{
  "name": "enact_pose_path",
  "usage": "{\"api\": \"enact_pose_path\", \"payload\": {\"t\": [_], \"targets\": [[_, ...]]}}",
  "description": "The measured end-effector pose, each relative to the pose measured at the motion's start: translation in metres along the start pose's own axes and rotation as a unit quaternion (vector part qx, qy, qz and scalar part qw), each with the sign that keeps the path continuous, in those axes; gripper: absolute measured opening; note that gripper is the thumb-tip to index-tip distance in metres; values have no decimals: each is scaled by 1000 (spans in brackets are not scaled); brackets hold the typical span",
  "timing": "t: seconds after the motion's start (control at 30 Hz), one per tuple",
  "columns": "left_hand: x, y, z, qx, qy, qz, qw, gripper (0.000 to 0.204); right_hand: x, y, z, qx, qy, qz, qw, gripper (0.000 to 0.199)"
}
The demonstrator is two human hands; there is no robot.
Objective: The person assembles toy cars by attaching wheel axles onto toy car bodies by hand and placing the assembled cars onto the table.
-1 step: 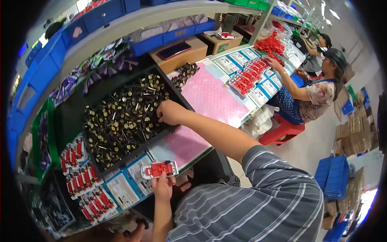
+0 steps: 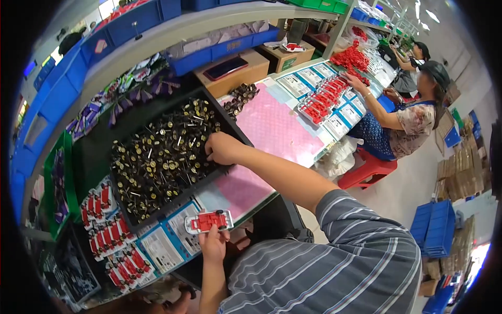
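My left hand (image 2: 213, 245) holds a toy car underside-up by its near edge, at the front of the bench. The toy car (image 2: 208, 222) has a white body, a red base and black wheels at its right end. My right hand (image 2: 226, 148) is in the right side of a black tray (image 2: 236, 137), its fingers curled down at the edge of a pile of small black wheels on metal axles (image 2: 162, 152). The fingertips are partly hidden, and what they pinch cannot be made out.
Rows of red and white toy cars (image 2: 110, 233) lie left on blue-and-white printed cards (image 2: 161, 248). A pink mat (image 2: 277, 123) lies right of the tray. A phone (image 2: 226, 68) rests on a cardboard box. Blue bins line the shelf. At right, a co-worker (image 2: 413, 115) handles red parts.
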State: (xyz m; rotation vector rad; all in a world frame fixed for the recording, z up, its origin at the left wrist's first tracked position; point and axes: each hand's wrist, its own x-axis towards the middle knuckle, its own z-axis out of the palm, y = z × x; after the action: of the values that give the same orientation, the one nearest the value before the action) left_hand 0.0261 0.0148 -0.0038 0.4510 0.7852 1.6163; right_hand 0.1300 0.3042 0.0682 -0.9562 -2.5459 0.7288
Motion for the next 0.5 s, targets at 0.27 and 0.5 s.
{"api": "enact_pose_path", "payload": {"t": [0.27,0.5], "targets": [[2,10,-5,43,-16,-12,999,63,-49,-29,-16,224,142,-53,963,16],[7,2,-11,3,14,-57,998,35,-120,-70,7,321,58,-65,943,30]]}}
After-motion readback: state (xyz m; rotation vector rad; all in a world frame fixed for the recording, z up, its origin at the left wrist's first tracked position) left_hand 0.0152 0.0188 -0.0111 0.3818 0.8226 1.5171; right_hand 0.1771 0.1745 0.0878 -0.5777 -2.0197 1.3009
